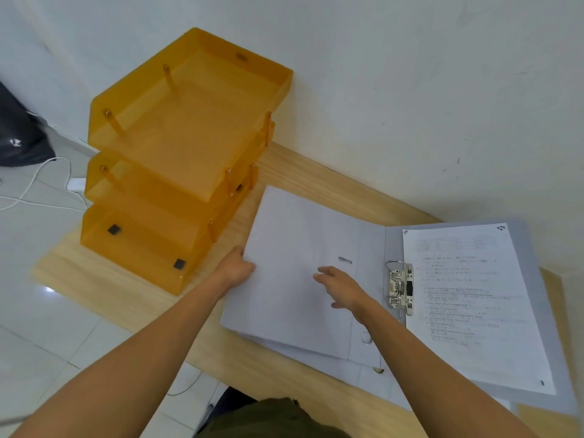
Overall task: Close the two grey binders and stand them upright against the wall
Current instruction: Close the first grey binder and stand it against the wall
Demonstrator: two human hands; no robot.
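Note:
A grey binder [373,248] lies open on the wooden table, its metal ring clip [400,287] at the spine and printed sheets [467,298] on its right half. The left cover [294,248] is raised a little off the table. My left hand [235,267] grips that cover's left edge. My right hand [339,287] hovers over the cover's inner face with fingers spread; I cannot tell if it touches. Under the raised cover the edge of a second grey layer [278,343] shows, possibly another binder.
A stack of three orange plastic letter trays [177,159] stands at the table's left end, close to the raised cover. The white wall [410,90] runs along the table's far edge. A black bag [19,134] and white cables [47,184] lie on the tiled floor at left.

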